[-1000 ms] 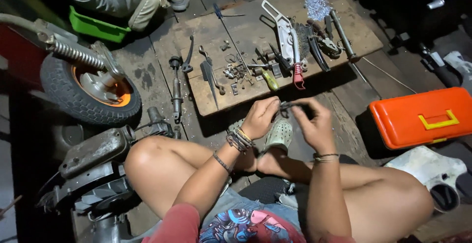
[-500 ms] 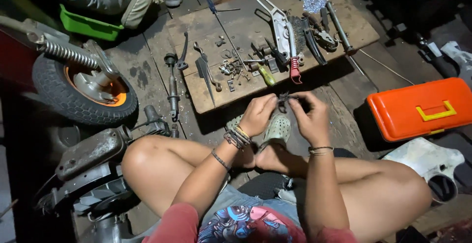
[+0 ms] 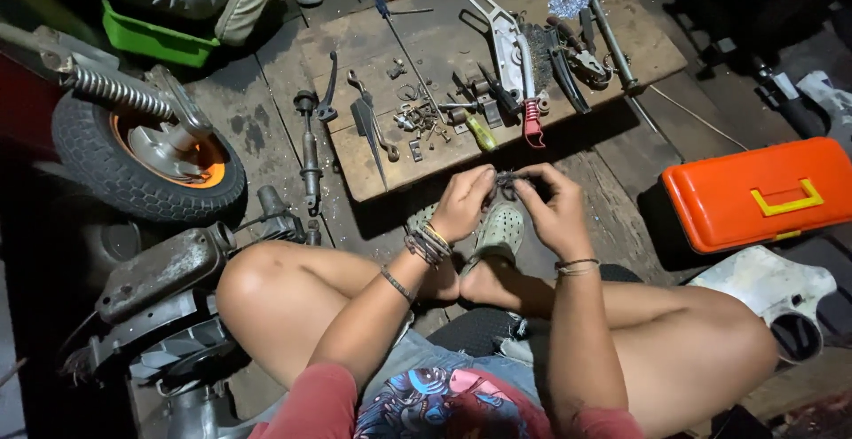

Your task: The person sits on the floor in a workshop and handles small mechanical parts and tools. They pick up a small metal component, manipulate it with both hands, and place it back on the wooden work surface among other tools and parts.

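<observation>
I sit cross-legged on a plank floor. My left hand (image 3: 463, 204) and my right hand (image 3: 552, 213) meet in front of me, and both pinch a small dark metal part (image 3: 513, 181) held between the fingertips. The part is mostly hidden by my fingers, so its shape stays unclear. Bracelets ring both wrists. Under the hands lies my foot in a pale green perforated clog (image 3: 499, 230). Just beyond the hands lies a wooden board (image 3: 373, 168) strewn with tools and small metal pieces.
On the board lie a red-handled tool (image 3: 532, 124), a yellow-handled screwdriver (image 3: 480, 133), a silver bracket (image 3: 501, 35) and several small nuts and bolts. An orange toolbox (image 3: 759, 192) sits right, a small wheel with an orange hub (image 3: 146, 159) left, engine parts (image 3: 160, 270) beside my knee. Another person sits top left.
My hands stay together on the small part, with only slight finger shifts. The view has drifted a little as my head moved.
</observation>
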